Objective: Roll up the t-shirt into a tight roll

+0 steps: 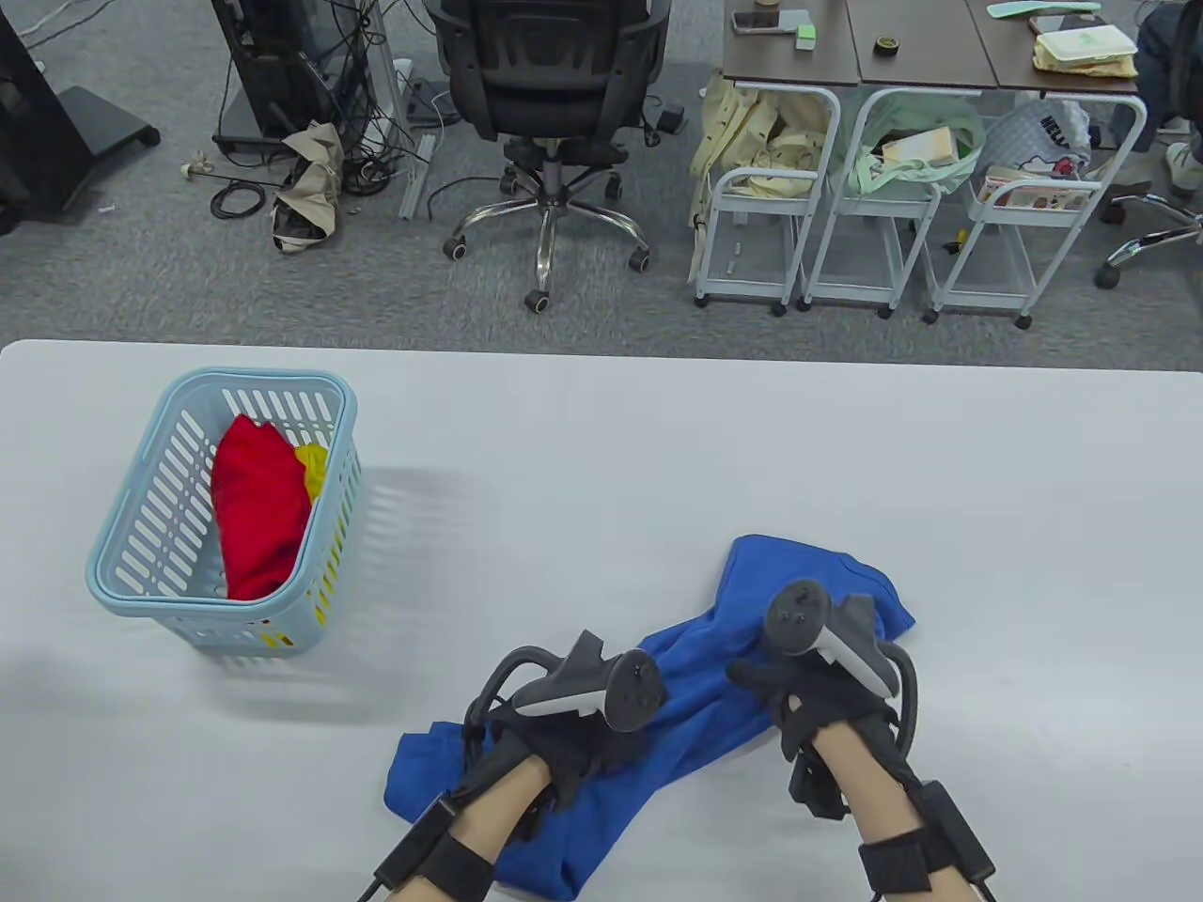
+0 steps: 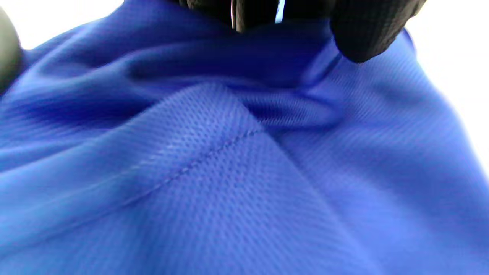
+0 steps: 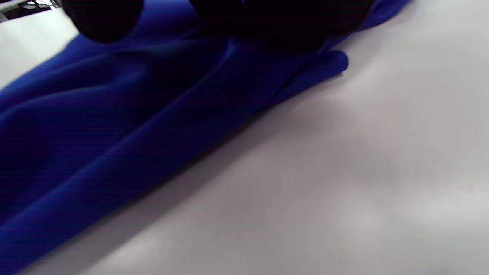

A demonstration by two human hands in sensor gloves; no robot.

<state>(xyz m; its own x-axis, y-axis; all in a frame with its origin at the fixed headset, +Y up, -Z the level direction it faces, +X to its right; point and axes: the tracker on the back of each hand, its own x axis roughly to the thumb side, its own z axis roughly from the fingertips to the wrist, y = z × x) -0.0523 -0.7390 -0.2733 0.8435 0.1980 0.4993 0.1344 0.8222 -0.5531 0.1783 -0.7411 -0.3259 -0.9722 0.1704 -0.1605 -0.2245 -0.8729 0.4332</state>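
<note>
A blue t-shirt (image 1: 695,676) lies crumpled on the white table (image 1: 601,451), stretched from near left to far right. My left hand (image 1: 587,752) sits on its near-left part. In the left wrist view the fingertips (image 2: 366,34) pinch a bunched fold of the blue t-shirt (image 2: 229,172). My right hand (image 1: 780,686) is on the far-right part of the shirt. In the right wrist view its dark fingers (image 3: 282,23) grip the blue t-shirt (image 3: 114,114), which rises off the table toward them. The trackers hide most of both hands' fingers in the table view.
A light blue basket (image 1: 141,526) stands at the table's left, holding a red garment (image 1: 258,507) and a yellow one (image 1: 315,470). Bare table (image 3: 344,172) lies right of the shirt. An office chair (image 1: 554,94) and wire carts (image 1: 846,216) stand beyond the far edge.
</note>
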